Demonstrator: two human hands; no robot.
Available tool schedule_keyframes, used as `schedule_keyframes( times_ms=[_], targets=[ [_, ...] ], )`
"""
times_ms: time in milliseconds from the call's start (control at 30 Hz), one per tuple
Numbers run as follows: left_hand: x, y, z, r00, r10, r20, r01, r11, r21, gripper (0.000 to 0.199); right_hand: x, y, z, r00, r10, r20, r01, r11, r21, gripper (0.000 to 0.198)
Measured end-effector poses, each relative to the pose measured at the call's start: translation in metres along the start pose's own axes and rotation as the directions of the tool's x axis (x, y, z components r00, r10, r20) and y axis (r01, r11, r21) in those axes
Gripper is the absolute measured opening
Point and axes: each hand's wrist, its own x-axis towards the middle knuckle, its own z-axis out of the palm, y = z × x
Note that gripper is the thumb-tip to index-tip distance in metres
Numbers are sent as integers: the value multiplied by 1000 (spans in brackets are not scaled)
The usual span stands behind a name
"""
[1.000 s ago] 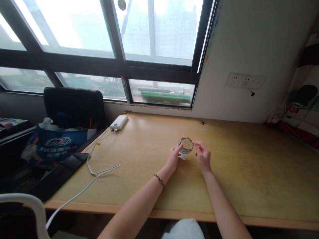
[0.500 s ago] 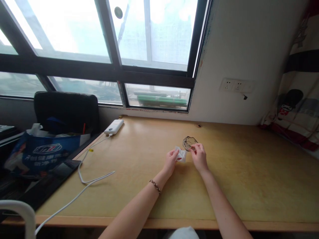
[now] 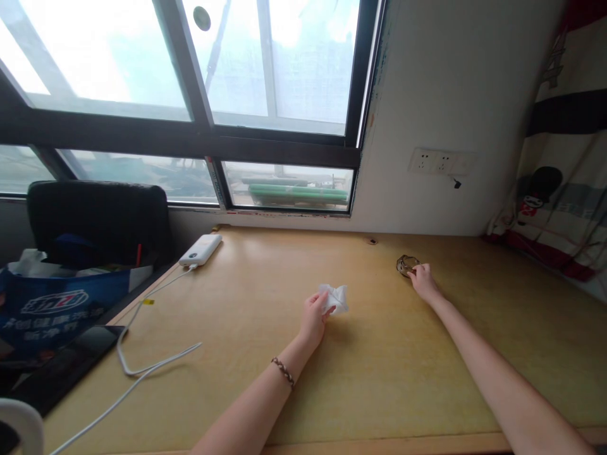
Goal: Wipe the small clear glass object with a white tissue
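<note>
My left hand [image 3: 315, 317] pinches a crumpled white tissue [image 3: 337, 299] above the middle of the desk. The tissue sticks out to the right of the fingers, and a braided bracelet [image 3: 283, 372] is around that wrist. Farther right, my right hand [image 3: 425, 282] has its fingers closed on the near right edge of a small, brownish, see-through round dish [image 3: 403, 265], which looks like a glass ashtray. The dish is at or just above the desk top; I cannot tell whether it touches.
A white power bank [image 3: 201, 250] lies on the wooden desk [image 3: 265, 265] at the back left, with a white cable [image 3: 124, 361] running toward the front. Beyond the left edge are a black chair [image 3: 97, 221] and a blue bag [image 3: 61, 309]. A wall socket [image 3: 441, 162] is behind.
My right hand has moved away to the right with the dish, apart from the tissue. My left hand keeps the tissue at nearly the same place. The view has shifted slightly right.
</note>
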Motion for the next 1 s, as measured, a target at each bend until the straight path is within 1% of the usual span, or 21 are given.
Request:
schedule_keyframes(
  times_ms=[100,233,433,633,800,900,1000],
  targets=[
    [-1,-1,2,1000,-6,-3,6,1000,18,25,6,10,-2,999,-2,35,3,999,-33,17],
    [-3,1,5,998,44,41,-45,999,29,27,11,17,-2,997,-14,75,18,998,-57,20],
    [-4,6,9,998,68,11,-69,997,44,29,10,22,3,993,-14,115,23,997,-78,21],
    [-5,6,8,999,39,1,-39,996,76,32,12,29,3,990,-15,142,34,991,-127,22],
    [-3,5,6,996,85,-30,-81,990,116,34,10,29,1,989,-30,146,52,987,-150,23],
    [-2,5,5,991,128,-28,-122,981,154,36,8,28,-2,990,-34,140,54,988,-147,22],
    [-3,6,4,989,143,-25,-136,975,174,37,12,23,-14,977,-34,210,67,986,-152,24]
  ],
)
